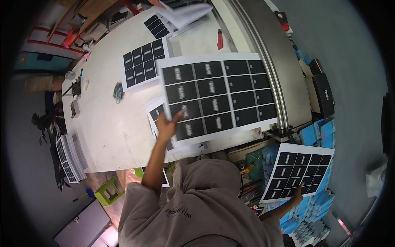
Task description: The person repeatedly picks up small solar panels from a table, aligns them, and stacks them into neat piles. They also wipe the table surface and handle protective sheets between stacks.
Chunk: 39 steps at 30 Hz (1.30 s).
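Note:
My left hand (166, 127) grips the left edge of a large white sheet printed with black rectangles (220, 96), its thumb lying on the top face. That sheet is held up over the right part of the table, slightly blurred, and covers part of the papers beneath. Out to the right, my right hand (297, 197) pinches the lower edge of a second sheet with the same black print (284, 171), thumb on top and other fingers hidden underneath. This one is tilted in front of blue bundles. Another stack of printed sheets (144, 61) lies beyond the left hand.
The white table (103, 136) carries a red cutter (220, 39) and a dark tangled bundle (118, 92). A metal-railed machine bed (263, 53) runs along its right side. Blue stacks (319, 206) stand lower right, a green stool (108, 192) lower left. Another person's hand (155, 2) shows at the top.

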{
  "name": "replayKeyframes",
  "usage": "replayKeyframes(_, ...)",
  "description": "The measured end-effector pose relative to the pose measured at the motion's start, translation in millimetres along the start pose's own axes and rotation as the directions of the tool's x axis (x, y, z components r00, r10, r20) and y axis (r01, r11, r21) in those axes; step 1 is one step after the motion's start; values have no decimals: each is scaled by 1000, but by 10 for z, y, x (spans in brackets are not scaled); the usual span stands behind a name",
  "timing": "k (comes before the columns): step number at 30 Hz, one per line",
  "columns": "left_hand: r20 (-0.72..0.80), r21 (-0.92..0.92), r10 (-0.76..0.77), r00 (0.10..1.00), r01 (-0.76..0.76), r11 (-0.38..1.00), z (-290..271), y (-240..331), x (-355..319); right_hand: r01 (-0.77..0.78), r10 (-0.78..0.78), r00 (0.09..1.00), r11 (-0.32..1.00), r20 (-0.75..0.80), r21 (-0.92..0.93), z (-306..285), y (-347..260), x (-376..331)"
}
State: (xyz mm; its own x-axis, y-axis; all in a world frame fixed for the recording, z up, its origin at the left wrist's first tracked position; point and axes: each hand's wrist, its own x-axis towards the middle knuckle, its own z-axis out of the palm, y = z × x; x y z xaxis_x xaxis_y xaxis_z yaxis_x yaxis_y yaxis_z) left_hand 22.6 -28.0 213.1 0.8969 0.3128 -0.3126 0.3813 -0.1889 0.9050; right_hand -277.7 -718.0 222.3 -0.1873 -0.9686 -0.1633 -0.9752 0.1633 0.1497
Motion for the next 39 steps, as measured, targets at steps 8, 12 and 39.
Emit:
replayKeyframes(8, -287, -71, -62, 956, 43, 997, -1924, 1536, -1114, 5, 70, 921, 982, -383, 191, -37, 194, 25)
replayKeyframes(12, -264, 56, -179, 948, 200, 978, -1476, 624, -711, 465, -160, 833, 721, -529, 514, -732, 375, 127)
replayKeyframes(39, 455, -308, -139, 880, 302, 902, 2326, -266, 688, 488, -833, 544, 216, -101, 846, 204, -2834, -696)
